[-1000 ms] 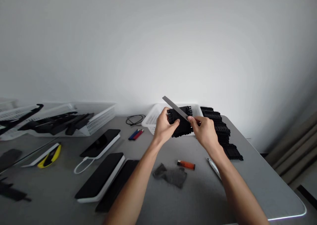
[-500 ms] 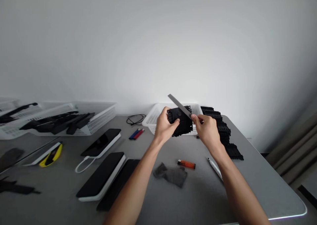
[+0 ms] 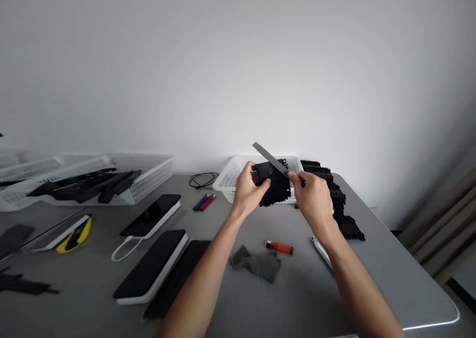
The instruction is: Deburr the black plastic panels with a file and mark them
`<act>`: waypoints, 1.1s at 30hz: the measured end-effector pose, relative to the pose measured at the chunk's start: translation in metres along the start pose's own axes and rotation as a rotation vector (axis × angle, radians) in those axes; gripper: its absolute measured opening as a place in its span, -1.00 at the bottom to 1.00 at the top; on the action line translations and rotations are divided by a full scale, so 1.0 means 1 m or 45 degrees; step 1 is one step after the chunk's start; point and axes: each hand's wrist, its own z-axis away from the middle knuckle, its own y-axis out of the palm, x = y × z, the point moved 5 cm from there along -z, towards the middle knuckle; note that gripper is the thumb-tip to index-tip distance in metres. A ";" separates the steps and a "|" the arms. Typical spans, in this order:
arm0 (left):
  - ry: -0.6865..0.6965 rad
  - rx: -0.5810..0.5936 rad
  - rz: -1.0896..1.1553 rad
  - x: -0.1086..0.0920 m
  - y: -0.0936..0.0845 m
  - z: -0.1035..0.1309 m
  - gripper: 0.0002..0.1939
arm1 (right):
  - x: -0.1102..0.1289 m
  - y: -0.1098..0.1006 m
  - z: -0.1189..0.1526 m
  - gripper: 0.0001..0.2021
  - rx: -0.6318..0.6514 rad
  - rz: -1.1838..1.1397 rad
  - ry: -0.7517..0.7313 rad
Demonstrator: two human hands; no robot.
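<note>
My left hand (image 3: 248, 190) grips a black toothed plastic part (image 3: 275, 188) by its left side, thumb on its face. Closed round the lower end of a flat grey metal strip (image 3: 268, 156) is my right hand (image 3: 312, 194); a bit of yellow shows beside its wrist. The strip slants up to the left and lies across the top edge of the black part. Both are held up in front of a white basket (image 3: 226, 174). Behind my right hand, several similar black parts (image 3: 349, 227) are stacked along the table.
On the grey table (image 3: 394, 273) lie an orange lighter (image 3: 279, 247), a dark cloth (image 3: 260, 264), a white pen (image 3: 322, 253), two lighters (image 3: 204, 202), a black cable (image 3: 204, 180), phone-like devices (image 3: 152, 214) and a yellow-handled tool (image 3: 75, 235). Baskets with black pieces (image 3: 152, 179) stand left.
Both hands keep their holds, and the strip and black part have barely moved. A bit of yellow now shows by my right wrist. The view has shifted very slightly.
</note>
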 end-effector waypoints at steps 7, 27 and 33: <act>-0.020 -0.032 0.019 0.006 -0.004 -0.004 -0.70 | -0.004 -0.004 -0.002 -0.54 0.020 -0.069 0.004; -0.111 -0.148 0.202 0.017 -0.013 -0.007 -0.65 | -0.028 -0.010 -0.015 -0.53 -0.029 -0.118 0.099; -0.283 -0.441 0.616 0.022 -0.013 -0.005 -0.64 | -0.026 0.007 -0.016 -0.53 0.245 -0.555 0.089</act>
